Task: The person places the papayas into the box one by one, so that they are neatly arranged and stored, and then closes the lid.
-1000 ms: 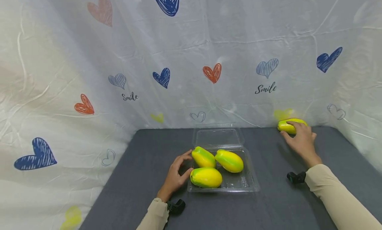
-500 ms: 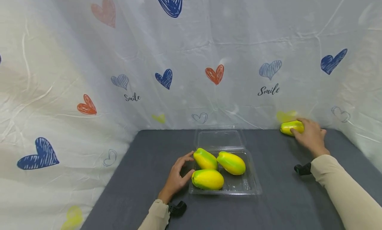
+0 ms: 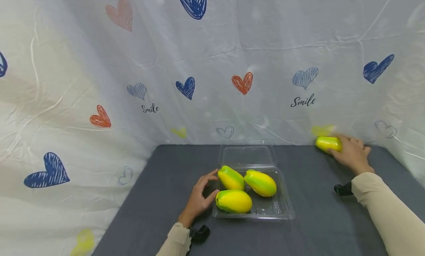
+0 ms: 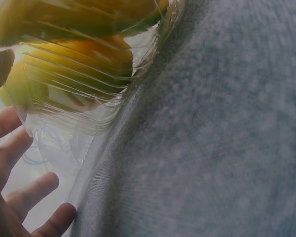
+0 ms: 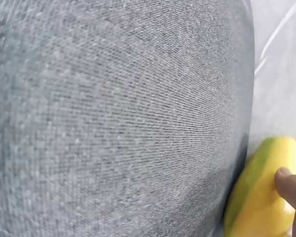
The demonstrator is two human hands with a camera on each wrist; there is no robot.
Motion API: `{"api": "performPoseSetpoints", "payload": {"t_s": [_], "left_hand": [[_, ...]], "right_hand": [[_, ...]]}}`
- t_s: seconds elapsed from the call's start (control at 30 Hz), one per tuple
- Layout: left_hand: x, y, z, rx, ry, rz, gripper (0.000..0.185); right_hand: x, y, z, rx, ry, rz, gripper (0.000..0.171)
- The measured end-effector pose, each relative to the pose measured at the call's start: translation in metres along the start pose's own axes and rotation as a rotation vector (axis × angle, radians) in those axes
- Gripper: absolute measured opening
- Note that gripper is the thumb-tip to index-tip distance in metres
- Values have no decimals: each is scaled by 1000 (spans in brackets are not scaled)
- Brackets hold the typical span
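Note:
Toward the back right of the table, my right hand (image 3: 352,154) grips the right end of a yellow-green papaya (image 3: 327,144). In the right wrist view the thumb (image 5: 290,186) presses on that papaya's yellow side (image 5: 259,212); the other fingers are hidden. Three more papayas (image 3: 234,201) lie in a clear plastic clamshell box (image 3: 275,208) at the middle of the table. My left hand (image 3: 198,199) is at the box's left side, fingers spread and loosely bent. The left wrist view shows its fingers (image 4: 12,153) right by the box's ribbed wall (image 4: 79,94).
The box's clear lid (image 3: 247,155) is folded back toward the rear edge. A dark grey cloth covers the table (image 3: 159,197). Behind it hangs a whitish curtain (image 3: 212,101) printed with hearts, close to the far papaya. Each wrist wears a black camera band (image 3: 200,234).
My right hand has shifted right from over the far papaya to its right end. The left hand and the boxed papayas stay put; the head view has turned slightly left.

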State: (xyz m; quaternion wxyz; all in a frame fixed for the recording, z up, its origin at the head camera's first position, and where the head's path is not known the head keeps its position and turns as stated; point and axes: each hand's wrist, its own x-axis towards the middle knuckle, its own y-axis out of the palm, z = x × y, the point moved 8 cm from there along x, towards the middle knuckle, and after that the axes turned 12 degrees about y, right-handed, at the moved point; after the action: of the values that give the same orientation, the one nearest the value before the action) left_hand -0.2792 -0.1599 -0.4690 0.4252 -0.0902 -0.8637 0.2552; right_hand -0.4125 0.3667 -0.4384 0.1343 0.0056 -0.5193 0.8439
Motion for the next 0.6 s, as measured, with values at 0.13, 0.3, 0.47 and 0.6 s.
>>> {"api": "performPoseSetpoints", "payload": {"t_s": [0.13,0.3,0.47,0.6], "left_hand": [[0,0,0,2,-1,3,39],[-1,1,-1,15,-19,23,36],[-2,1,1,12,-49,37,36],[-1,1,4,11,-53,42,36]], "right_hand": [[-1,1,0,1,-16,4,65],[-1,4,0,37,-45,15,65],[-2,6,4,92,-97,8,64],[-4,5,8,111,-159,-14,60]]}}
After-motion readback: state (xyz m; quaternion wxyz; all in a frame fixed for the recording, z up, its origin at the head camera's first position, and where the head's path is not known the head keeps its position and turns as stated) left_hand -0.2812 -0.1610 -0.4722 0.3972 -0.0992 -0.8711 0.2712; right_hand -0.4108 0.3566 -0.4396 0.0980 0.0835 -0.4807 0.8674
